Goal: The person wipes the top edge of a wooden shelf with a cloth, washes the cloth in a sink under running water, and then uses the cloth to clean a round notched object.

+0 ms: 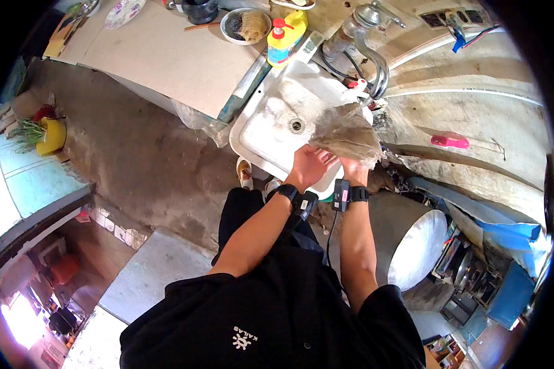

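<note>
A grey-brown cloth (346,131), spread in a fan shape, hangs over the right side of a white sink (263,124). My left hand (307,165) grips its lower left edge, with the fingers partly under it. Beneath its lower right edge, my right hand (353,168) holds it too; the cloth covers most of those fingers. Just beyond the cloth a curved metal faucet (367,50) rises at the sink's back right. The drain (296,125) shows, uncovered by the cloth.
A yellow pump bottle (279,48) stands at the sink's far edge, beside a bowl (240,27) holding a scrubber. A beige countertop (175,60) adjoins on the left. A large metal drum (411,240) sits at my right, and a pink-handled tool (450,141) lies beyond.
</note>
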The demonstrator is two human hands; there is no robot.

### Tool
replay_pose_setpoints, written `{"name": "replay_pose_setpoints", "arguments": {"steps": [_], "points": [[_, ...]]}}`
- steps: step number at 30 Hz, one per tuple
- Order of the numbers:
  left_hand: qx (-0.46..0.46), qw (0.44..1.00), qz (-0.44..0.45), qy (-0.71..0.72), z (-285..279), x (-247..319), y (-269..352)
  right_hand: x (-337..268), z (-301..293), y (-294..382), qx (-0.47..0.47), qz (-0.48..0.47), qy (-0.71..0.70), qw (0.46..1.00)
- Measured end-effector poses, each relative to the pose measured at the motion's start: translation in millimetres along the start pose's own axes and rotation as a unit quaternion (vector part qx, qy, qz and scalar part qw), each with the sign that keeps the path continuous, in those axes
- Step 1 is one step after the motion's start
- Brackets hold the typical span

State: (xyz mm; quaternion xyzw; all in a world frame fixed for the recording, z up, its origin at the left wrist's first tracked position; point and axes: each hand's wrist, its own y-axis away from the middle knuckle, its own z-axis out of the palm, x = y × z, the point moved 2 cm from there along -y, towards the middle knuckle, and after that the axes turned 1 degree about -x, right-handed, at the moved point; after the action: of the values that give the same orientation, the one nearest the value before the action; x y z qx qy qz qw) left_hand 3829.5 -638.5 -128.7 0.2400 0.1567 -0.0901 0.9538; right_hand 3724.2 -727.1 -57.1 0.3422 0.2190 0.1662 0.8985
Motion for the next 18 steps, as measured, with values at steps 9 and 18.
{"name": "replay_pose_setpoints", "arguments": {"steps": [9,18], "points": [[-0.006,0.988,0.111,0.109,26,15,8,-5,7,4,0.031,-0.065,0.145,0.987],[0.006,0.984,0.144,0.108,2,18,-3,-15,-8,-29,-0.177,-0.051,0.151,0.971]]}}
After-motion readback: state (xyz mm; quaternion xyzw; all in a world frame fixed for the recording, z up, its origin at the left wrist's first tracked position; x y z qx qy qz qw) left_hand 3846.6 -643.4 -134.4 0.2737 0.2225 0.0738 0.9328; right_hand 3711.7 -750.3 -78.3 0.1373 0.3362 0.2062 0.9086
